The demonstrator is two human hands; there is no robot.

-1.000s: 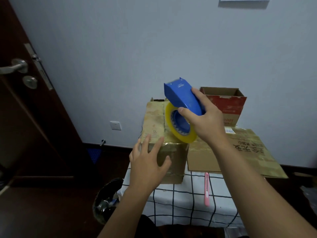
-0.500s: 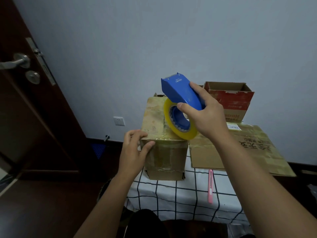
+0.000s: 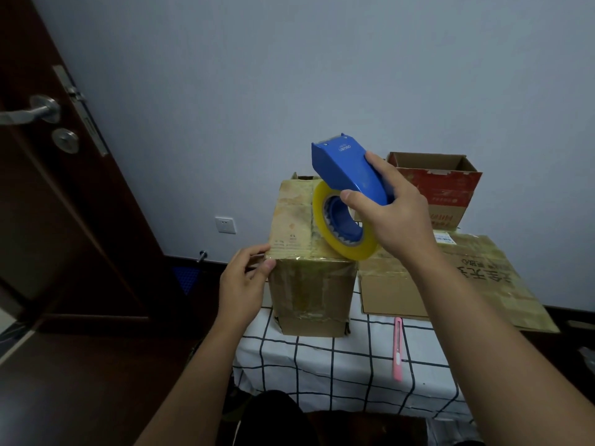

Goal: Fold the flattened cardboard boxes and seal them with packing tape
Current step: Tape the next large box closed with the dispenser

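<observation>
Tabletop: "DELI" on blue tape dispenser (image 3: 349,170)

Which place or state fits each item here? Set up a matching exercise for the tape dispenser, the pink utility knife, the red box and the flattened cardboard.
Things:
1. blue tape dispenser
2. pink utility knife
3. red box
4. flattened cardboard

Places or states:
A. lies flat on the table's right side
B. held in the right hand above the taped box
C. lies on the checked tablecloth, near the front
D. stands open-topped by the wall

Pairs: 1-B, 2-C, 3-D, 4-A
</observation>
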